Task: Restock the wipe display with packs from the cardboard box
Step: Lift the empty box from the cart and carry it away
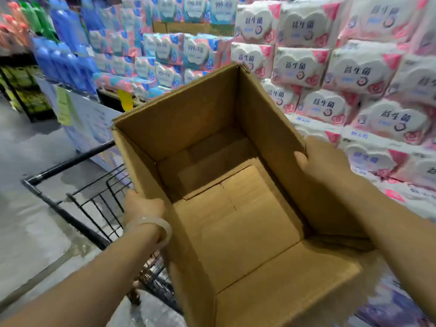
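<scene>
A brown cardboard box [236, 220] fills the middle of the view, open at the top, with nothing inside but its folded bottom flaps. My left hand [144, 205] grips its left wall from outside; a pale bangle sits on that wrist. My right hand [323, 161] clasps the right wall, thumb hooked over the rim. The box is tilted and held above a cart. Pink-and-white wipe packs [354, 74] are stacked tightly in the display to the right.
A black wire cart [94, 204] stands under and left of the box. Blue-and-pink wipe packs [179, 53] are stacked behind, blue bottles [63, 43] on shelves at far left. Grey floor [28, 220] lies to the left.
</scene>
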`<state>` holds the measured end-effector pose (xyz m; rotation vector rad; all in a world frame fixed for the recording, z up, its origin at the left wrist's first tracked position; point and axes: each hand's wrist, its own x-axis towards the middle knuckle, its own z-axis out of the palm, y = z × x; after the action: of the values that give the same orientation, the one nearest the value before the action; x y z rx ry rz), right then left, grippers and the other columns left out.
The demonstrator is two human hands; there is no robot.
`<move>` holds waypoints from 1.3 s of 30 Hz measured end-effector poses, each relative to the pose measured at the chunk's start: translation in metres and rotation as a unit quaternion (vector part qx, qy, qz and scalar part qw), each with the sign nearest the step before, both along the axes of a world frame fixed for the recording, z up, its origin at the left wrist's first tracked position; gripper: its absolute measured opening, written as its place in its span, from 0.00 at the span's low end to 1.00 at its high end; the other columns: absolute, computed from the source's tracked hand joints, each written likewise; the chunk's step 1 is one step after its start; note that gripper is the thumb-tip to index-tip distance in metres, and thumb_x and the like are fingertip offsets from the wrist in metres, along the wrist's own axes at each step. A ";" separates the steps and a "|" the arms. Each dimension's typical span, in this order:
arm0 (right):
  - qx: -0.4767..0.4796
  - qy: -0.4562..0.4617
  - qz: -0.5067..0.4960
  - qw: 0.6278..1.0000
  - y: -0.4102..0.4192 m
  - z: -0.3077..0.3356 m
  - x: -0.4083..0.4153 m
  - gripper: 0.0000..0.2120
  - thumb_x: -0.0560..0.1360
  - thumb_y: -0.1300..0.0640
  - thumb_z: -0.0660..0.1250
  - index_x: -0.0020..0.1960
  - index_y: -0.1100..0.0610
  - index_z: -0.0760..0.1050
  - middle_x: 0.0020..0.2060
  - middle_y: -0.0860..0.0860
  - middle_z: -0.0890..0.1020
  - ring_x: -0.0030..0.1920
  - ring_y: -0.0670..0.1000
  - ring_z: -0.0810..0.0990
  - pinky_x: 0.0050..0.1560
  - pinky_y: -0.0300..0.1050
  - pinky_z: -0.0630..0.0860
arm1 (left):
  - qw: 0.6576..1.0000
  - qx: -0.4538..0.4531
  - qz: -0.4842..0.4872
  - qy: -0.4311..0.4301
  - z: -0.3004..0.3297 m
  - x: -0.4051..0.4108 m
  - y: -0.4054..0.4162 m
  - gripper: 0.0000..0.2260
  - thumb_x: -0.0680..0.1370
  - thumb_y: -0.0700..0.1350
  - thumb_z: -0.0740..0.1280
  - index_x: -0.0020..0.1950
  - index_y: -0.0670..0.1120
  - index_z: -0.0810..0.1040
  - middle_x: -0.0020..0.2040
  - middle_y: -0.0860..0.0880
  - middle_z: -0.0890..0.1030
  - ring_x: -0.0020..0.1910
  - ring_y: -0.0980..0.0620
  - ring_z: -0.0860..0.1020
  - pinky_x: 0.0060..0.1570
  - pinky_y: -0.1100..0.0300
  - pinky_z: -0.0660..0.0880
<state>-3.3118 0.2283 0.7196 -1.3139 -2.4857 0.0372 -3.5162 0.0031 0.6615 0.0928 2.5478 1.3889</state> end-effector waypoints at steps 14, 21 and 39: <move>-0.051 0.091 -0.360 0.927 -0.214 -0.014 0.292 0.12 0.79 0.54 0.58 0.59 0.59 0.71 0.55 0.61 0.78 0.56 0.62 0.77 0.53 0.52 0.72 | 0.900 0.014 -0.411 0.147 0.028 0.177 0.024 0.07 0.73 0.38 0.65 0.48 0.46 0.70 0.53 0.37 0.79 0.56 0.35 0.76 0.50 0.51 0.70; -0.066 0.105 -0.568 0.814 -0.340 -0.042 0.449 0.10 0.79 0.53 0.58 0.44 0.59 0.66 0.49 0.63 0.79 0.52 0.63 0.77 0.45 0.52 0.69 | 0.770 0.022 -0.614 0.173 0.004 0.363 0.025 0.09 0.75 0.41 0.64 0.53 0.42 0.71 0.47 0.39 0.80 0.49 0.36 0.78 0.42 0.53 0.72; -0.047 0.148 -0.784 0.601 -0.516 -0.073 0.786 0.11 0.78 0.49 0.61 0.44 0.55 0.64 0.46 0.56 0.79 0.49 0.58 0.78 0.44 0.47 0.70 | 0.545 0.047 -0.824 0.148 -0.026 0.828 -0.022 0.08 0.74 0.38 0.63 0.52 0.44 0.67 0.43 0.43 0.75 0.42 0.41 0.74 0.41 0.51 0.71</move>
<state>-2.5258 -0.2873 0.6469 -2.6786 -0.3809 -0.0323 -2.6882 -0.0189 0.6357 2.1269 1.1641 0.5154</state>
